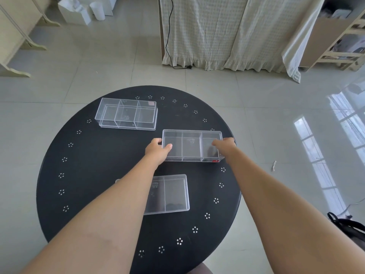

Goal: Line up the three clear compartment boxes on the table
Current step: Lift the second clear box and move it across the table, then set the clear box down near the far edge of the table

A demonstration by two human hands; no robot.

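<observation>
Three clear compartment boxes lie on a round black table. The far box sits at the back left. The middle box is at the right, close to the table's edge. My left hand grips its left end, thumb inside the wall. My right hand grips its right end, fingers over the rim. The near box lies toward me in the centre, its left part hidden under my left forearm.
The table top has a ring of small perforated flower patterns near its rim. Around it is a glossy tiled floor. A curtained unit with a black cable stands behind, wooden shelving at the far right, and a dark bag on the floor at the right.
</observation>
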